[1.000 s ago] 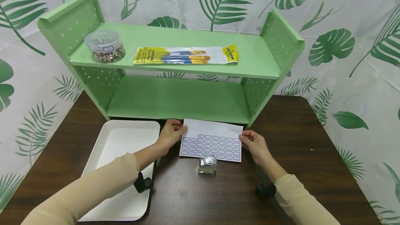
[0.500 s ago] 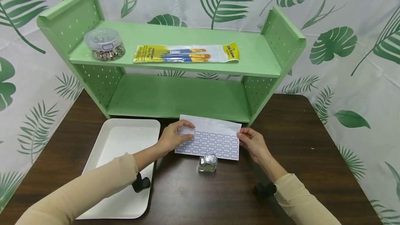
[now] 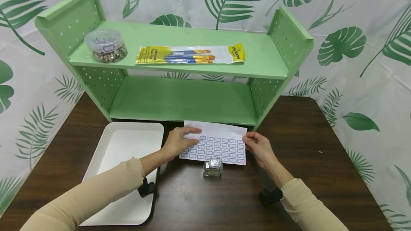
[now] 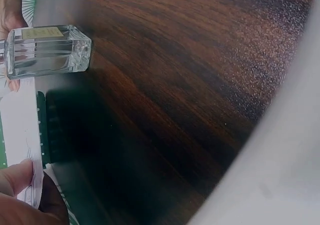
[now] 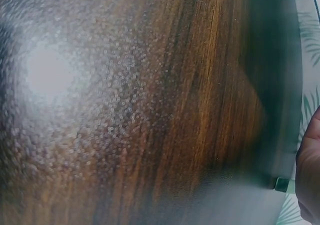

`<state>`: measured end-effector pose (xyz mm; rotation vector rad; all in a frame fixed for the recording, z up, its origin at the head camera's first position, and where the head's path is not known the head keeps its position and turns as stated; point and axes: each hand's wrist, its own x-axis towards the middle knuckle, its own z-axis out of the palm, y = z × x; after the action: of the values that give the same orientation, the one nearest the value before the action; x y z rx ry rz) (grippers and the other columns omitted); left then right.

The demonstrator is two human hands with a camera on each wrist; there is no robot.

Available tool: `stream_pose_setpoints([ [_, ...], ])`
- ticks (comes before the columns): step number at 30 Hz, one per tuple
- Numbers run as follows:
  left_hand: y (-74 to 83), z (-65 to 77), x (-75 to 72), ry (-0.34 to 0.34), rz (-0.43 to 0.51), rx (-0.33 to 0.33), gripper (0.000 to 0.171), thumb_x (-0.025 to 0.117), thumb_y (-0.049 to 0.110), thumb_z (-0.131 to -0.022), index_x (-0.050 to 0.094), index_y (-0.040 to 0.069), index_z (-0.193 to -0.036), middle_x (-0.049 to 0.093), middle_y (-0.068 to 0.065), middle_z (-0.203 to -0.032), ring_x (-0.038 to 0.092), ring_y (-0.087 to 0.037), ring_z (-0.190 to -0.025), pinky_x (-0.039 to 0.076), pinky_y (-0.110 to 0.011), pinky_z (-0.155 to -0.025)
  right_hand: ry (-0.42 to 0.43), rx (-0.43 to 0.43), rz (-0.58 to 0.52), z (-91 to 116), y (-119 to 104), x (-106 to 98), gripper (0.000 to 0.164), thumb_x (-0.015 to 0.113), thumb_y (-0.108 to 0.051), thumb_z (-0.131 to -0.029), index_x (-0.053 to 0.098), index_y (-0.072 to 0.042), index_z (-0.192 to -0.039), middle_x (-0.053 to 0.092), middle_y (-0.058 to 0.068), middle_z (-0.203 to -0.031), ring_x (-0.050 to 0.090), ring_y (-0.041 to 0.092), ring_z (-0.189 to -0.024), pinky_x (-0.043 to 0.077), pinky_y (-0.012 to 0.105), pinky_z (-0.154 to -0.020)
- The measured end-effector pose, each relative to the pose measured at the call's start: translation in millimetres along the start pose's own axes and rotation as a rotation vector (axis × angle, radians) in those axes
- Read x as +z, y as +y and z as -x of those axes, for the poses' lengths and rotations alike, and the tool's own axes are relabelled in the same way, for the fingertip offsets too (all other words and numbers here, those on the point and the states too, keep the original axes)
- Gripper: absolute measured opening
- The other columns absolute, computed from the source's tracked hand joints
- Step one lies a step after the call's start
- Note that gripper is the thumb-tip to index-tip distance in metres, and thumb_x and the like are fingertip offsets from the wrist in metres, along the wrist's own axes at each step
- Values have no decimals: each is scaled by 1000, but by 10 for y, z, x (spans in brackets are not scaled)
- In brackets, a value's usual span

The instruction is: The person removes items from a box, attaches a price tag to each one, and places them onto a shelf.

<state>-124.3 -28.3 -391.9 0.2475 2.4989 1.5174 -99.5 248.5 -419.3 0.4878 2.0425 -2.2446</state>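
A white sheet of labels, printed with rows of small blue-framed stickers, is held up in front of the green shelf. My left hand grips its left side, thumb and index finger showing over the front. In the left wrist view the left thumb presses the sheet's edge against a finger behind. At the right edge, my right hand pinches the sheet between thumb and fingers. A clear square glass bottle with a silver cap stands upright on the table just before the sheet, overlapping its lower edge in view.
A white tray lies under the left forearm. The green two-tier shelf stands behind. On its top are a lidded clear jar of small metallic pieces and a yellow-and-clear pack of paintbrushes. Dark wooden table extends to the right.
The left hand has shifted right from the sheet's upper left corner to farther over its front. The sheet has moved slightly left. The right hand still holds the right edge.
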Motion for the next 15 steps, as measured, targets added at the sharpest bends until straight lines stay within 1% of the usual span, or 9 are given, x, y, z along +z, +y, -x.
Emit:
stream_pose_setpoints([
  [3, -1, -2, 6, 8, -3, 1, 29, 74, 6, -78, 73, 14, -106, 64, -5, -122, 61, -7, -63, 47, -21, -52, 6, -5, 14, 2, -2, 6, 10, 64, -2, -87, 58, 2, -95, 60, -6, -73, 55, 5, -66, 49, 18, -61],
  [8, -9, -4, 22, 12, -18, 9, 22, 72, 7, -80, 74, 14, -101, 71, -6, -103, 58, -7, -54, 45, -21, -47, 13, -2, 19, -6, 1, 2, 11, 65, -2, -87, 58, 2, -95, 60, -6, -73, 56, 5, -66, 50, 18, -61],
  [10, -14, -4, 29, 13, -23, 15, 20, 71, 8, -81, 75, 14, -100, 72, -6, -99, 57, -7, -53, 44, -21, -47, 14, 1, 24, -10, 5, 4, 13, 65, -3, -87, 59, 3, -96, 59, -6, -73, 56, 5, -66, 50, 18, -61],
  [15, -20, -8, 41, 23, -22, 39, 18, 71, 8, -82, 74, 16, -98, 70, -3, -106, 56, -6, -55, 43, -21, -48, 13, 4, 39, -16, 13, 4, 13, 64, -3, -88, 57, 4, -98, 59, -7, -73, 56, 5, -66, 50, 18, -61],
])
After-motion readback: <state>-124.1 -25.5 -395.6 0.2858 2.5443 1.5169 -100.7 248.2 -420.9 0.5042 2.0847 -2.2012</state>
